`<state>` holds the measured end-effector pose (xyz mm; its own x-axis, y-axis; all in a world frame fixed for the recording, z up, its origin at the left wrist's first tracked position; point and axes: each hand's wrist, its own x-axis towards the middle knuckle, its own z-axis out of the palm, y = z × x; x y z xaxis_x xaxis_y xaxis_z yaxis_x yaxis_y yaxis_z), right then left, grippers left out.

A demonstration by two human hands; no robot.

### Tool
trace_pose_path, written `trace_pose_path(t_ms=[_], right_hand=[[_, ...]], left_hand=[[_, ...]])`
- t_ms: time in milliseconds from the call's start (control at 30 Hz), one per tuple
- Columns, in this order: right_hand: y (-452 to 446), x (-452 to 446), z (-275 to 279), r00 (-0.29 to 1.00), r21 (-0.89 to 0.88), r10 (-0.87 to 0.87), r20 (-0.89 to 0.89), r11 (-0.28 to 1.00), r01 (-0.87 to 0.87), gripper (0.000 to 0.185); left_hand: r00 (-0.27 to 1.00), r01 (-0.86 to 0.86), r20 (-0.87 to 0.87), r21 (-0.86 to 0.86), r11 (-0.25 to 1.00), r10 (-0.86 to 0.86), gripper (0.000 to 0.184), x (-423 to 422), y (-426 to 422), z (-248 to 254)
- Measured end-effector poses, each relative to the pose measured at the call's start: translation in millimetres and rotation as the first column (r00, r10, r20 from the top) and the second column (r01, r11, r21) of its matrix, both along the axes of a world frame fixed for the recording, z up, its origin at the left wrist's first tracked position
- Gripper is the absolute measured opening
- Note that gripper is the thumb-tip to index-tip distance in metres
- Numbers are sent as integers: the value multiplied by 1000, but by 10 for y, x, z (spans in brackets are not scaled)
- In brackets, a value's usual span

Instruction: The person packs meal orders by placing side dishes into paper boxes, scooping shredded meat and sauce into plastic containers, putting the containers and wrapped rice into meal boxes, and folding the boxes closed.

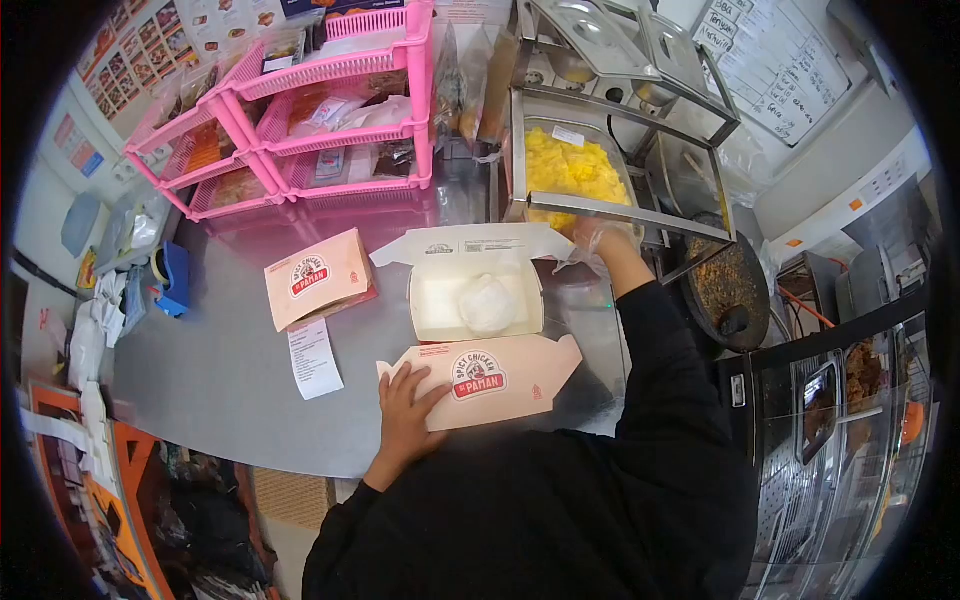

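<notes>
An open takeaway box with a printed pink lid flap lies in front of me. Inside it sits a rounded mound of white rice. My left hand rests on the lid flap, fingers spread flat. In a clear plastic glove, my right hand reaches beneath the front bar of a metal rack, at the near edge of a tray of yellow scrambled egg. The bar and the loose glove hide its fingertips, so I cannot tell whether they hold anything.
A closed takeaway box stands to the left with a paper receipt before it. Pink stacked baskets with packets are at the back left. The metal rack and a dark stone mortar are on the right.
</notes>
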<state>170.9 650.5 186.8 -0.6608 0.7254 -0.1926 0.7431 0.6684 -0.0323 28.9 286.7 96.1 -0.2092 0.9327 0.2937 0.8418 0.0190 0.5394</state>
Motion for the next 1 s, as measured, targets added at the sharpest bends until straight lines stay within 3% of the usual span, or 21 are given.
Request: trace_pose_path(t_ms=[333,533,633,700,767,833,900,1000], right_hand=[[-192,-193,167,988,99,-66,136,994,53,39],[-213,-144,256,990,43,-48,129,998,43,40],[-164,-73,209,997,-72,-70,36,995,72,40],[-85,-36,163,985,-261,-144,-95,959,115,40],[-65,13,157,888,-584,-369,-274,798,152,41],[-135,81,118,711,-815,-614,-343,571,100,41],[-228,149,118,549,-895,-757,-355,445,34,41],[-283,270,183,498,-871,-786,-367,478,112,41]], left_hand=[[1000,-11,-1,19,1000,11,61,37,-5,23],[1000,-10,-1,22,1000,10,59,46,-3,18],[1000,-14,1,25,1000,14,59,47,-6,28],[1000,-15,4,18,1000,15,59,44,-11,35],[1000,-14,9,15,1000,13,59,42,-16,53],[1000,-11,6,9,1000,11,60,35,-16,57],[1000,-9,-4,-5,1000,9,60,29,-22,50],[1000,-9,4,-36,999,9,60,22,-17,97]])
